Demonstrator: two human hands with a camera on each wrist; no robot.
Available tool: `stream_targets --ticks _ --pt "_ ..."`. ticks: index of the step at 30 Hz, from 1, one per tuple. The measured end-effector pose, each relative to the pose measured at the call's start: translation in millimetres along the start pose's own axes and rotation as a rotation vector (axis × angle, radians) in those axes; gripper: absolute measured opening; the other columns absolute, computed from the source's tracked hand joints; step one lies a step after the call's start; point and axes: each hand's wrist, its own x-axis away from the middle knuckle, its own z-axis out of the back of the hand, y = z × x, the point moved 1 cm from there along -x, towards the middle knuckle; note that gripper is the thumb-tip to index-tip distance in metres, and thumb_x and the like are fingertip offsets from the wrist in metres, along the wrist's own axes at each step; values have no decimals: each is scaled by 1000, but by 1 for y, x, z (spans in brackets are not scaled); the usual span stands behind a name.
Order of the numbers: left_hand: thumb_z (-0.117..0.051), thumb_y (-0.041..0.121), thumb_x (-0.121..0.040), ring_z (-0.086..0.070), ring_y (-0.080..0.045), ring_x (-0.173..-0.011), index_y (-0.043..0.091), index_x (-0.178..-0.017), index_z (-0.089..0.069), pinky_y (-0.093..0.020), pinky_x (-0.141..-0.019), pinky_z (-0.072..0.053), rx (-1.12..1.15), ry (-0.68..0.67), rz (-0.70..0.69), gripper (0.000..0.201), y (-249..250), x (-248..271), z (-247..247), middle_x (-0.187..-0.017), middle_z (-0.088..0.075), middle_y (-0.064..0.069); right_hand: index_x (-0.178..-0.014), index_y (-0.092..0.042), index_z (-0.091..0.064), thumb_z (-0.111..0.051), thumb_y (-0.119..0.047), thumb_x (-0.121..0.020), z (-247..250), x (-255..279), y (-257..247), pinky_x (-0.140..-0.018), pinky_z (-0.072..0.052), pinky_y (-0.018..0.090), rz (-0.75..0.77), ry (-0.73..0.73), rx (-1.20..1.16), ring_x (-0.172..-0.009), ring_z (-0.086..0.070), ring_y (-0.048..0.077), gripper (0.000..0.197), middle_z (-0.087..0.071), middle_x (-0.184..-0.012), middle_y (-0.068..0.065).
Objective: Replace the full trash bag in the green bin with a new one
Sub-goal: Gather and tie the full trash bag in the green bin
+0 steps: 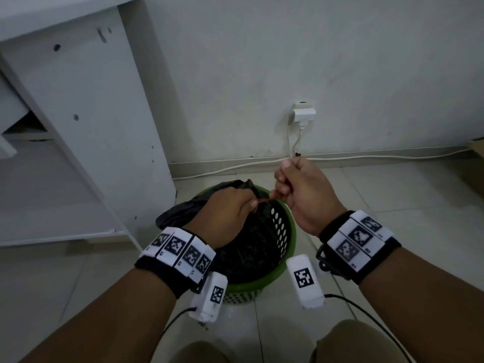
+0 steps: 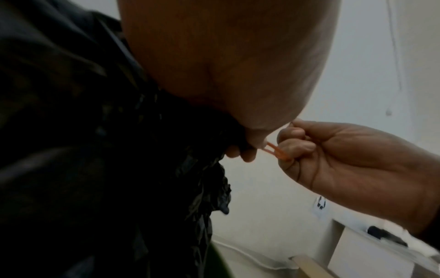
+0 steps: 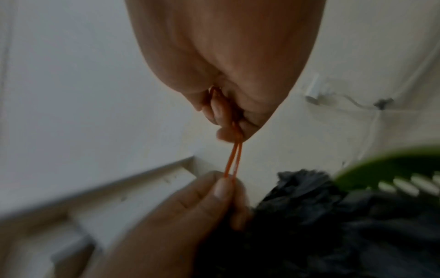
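1. Green perforated plastic forms the bin (image 1: 284,229), which stands on the tiled floor just in front of the white wall (image 1: 340,61).
2. Inside the bin sits the black trash bag (image 1: 251,247), its gathered top rising above the rim on the bin's far-left side.
3. Above the bin's mouth, the left hand (image 1: 225,216) curls round the bunched bag neck, thumb and forefinger pinching one end of an orange rubber band (image 3: 233,159).
4. Just above the bin's far rim, the right hand (image 1: 303,189) is closed in a fist, its curled fingers (image 2: 295,148) hooked through the band's other end.
5. Between the two hands the band is stretched taut into two thin parallel strands.
6. Left of the bin stands a white cabinet (image 1: 91,127); beyond the bin, a wall socket (image 1: 302,113) holds a plug with a white cable.
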Motion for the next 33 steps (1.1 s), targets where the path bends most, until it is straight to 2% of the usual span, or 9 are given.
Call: stream_targets --ticks 3,5,10,16,21,24,26,29,33 --pt "-45 26 -96 -50 -23 -61 23 -67 -43 -35 -63 -37 -253 -14 -117 30 -13 5 -6 -64 -57 1 -89 -15 -48 -47 -24 -101 9 3 11 -57 -41 24 212 -144 823 -57 -48 14 15 -52 -70 1" --pt "-43 26 -91 -48 -24 -63 27 -66 -46 -32 -67 -31 -413 -1 -120 26 -23 11 -10 -60 -53 4 -91 -16 -48 -48 -26 -100 15 6 17 -57 -38 26 267 -295 1100 -62 -50 16 14 -55 -72 1" --pt "-51 25 -85 -51 -24 -73 28 -72 -64 -36 -76 -31 -549 35 -103 19 -40 28 -19 -66 -59 9 -91 -13 -45 -44 -26 -101 26 9 29 -66 -42 38 254 -462 1308 -70 -54 24 17 -59 -81 7" --pt "-40 31 -93 -52 -23 -70 27 -78 -63 -33 -69 -34 -533 14 -68 29 -43 35 -28 -71 -59 7 -92 -21 -36 -36 -28 -104 39 4 39 -65 -36 34 199 -603 1653 -74 -50 24 13 -54 -92 5" --pt "-52 13 -90 -48 -26 -73 20 -78 -57 -33 -66 -26 -449 -9 22 15 -33 35 -41 -76 -55 -1 -100 -16 -43 -45 -29 -99 44 3 52 -72 -41 34 157 -478 1574 -81 -50 24 13 -51 -102 6" --pt "-44 10 -83 -43 -24 -60 17 -71 -53 -32 -56 -26 -411 24 30 16 -25 35 -45 -66 -50 -3 -126 -12 -46 -60 -34 -90 44 2 59 -96 -43 42 173 -232 1442 -122 -44 29 44 -40 -139 10" --pt "-51 8 -81 -45 -25 -59 16 -71 -53 -32 -56 -27 -418 48 -1 13 -22 36 -51 -65 -49 -4 -133 -9 -49 -55 -44 -86 38 5 63 -104 -38 50 279 -90 1516 -135 -38 33 59 -40 -146 15" --pt "-40 20 -97 -46 -24 -64 15 -75 -51 -34 -57 -30 -403 73 8 25 -18 37 -54 -70 -50 -5 -118 -15 -62 -38 -46 -88 21 9 70 -95 -41 42 343 -218 1462 -115 -55 27 49 -60 -120 7" --pt "-33 23 -103 -43 -24 -69 10 -83 -53 -36 -62 -36 -349 77 -63 31 -9 38 -54 -77 -50 -6 -78 -26 -63 -44 -27 -101 10 14 76 -67 -40 24 137 -318 1092 -72 -57 3 30 -61 -77 -16"
